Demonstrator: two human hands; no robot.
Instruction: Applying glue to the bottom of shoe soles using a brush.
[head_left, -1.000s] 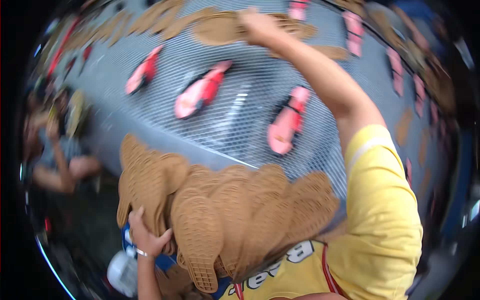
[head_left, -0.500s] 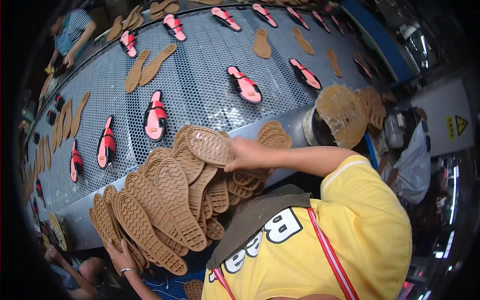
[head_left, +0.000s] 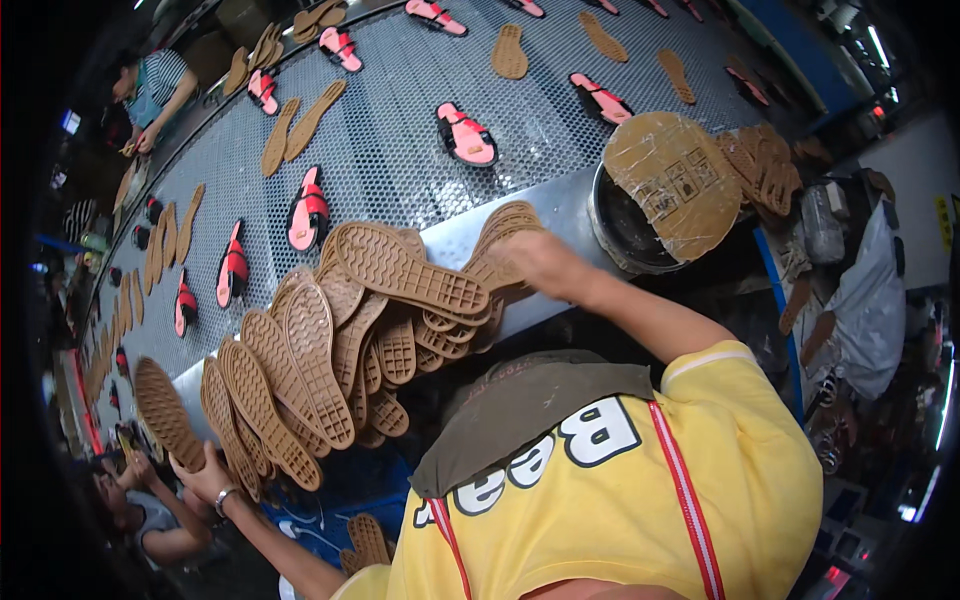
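Grey mesh-topped table [head_left: 390, 135], smooth metal edge [head_left: 566, 200]; pale panel [head_left: 905, 170] at right; strip light [head_left: 878, 44] above (surroundings dim).

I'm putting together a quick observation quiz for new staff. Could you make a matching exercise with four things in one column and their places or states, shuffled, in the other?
1. Left hand
2. Right hand
3. Brown disc
4. Pink sandals

A. Lying over part of a round container
B. Spread out on the mesh surface
C. Holding a single sole
D. Blurred, at the smaller stack right of the main pile

Pairs: 1-C, 2-D, 3-A, 4-B
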